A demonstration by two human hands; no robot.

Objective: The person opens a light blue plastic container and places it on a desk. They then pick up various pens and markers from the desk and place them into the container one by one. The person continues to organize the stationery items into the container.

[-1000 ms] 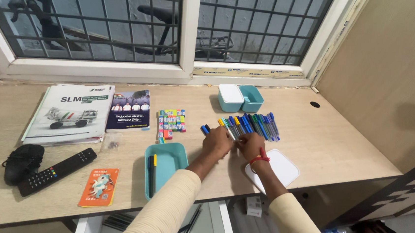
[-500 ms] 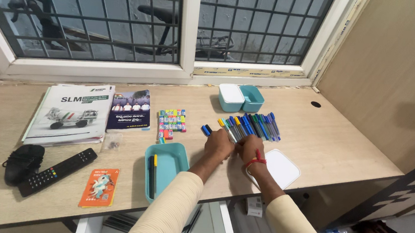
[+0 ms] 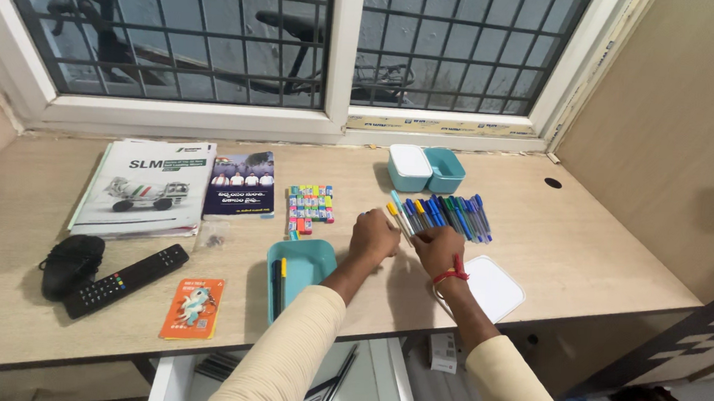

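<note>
A row of several pens point(image 3: 445, 213), mostly blue and green, lies on the wooden desk point(image 3: 591, 244). My left hand point(image 3: 373, 237) rests knuckles-up at the row's left end, fingers curled down onto the desk and hiding what is under them. My right hand point(image 3: 438, 251), with a red thread at the wrist, has its fingertips at the near ends of the left pens. An open teal box point(image 3: 308, 266) with a few pens point(image 3: 280, 276) in it sits just left of my left forearm. A white lid point(image 3: 496, 288) lies by my right wrist.
At the back stands a small teal box with its white lid point(image 3: 425, 168). Colourful markers point(image 3: 311, 205), a dark booklet point(image 3: 242, 183) and a white magazine point(image 3: 147, 188) lie to the left. A remote point(image 3: 126, 280), a black mouse point(image 3: 72, 265) and an orange card point(image 3: 193, 308) are near the front edge.
My left hand has slid left over the two loose blue and black pens, which no longer show. The right hand stays at the pens' near ends. The camera shifted slightly.
</note>
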